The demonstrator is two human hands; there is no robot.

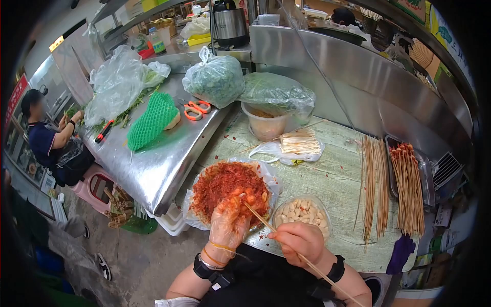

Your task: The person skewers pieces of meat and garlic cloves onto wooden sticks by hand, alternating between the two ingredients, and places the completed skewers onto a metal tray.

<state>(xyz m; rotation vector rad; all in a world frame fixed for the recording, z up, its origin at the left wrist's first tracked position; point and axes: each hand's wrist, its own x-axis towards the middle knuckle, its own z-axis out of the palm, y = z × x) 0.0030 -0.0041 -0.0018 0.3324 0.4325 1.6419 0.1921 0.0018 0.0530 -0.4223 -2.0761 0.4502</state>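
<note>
My left hand [231,215], in a clear plastic glove stained red, is closed over the near side of a bowl of chopped red chili mix [217,184]. Its fingers pinch something small and red-coated that I cannot make out. A thin wooden skewer [307,262] is held in my right hand [299,240], its tip at the left fingers. Just beyond my right hand sits a clear tub of pale peeled cloves [307,211]. Bare skewers [375,189] lie at the right, beside a metal tray with skewers tipped in red [406,179].
A steel counter [158,171] at left holds orange scissors [197,109], green netting [152,123] and bagged greens [215,79]. Behind the bowl are a plastic tub [266,125] and white sticks [300,141]. A person [46,138] sits at far left.
</note>
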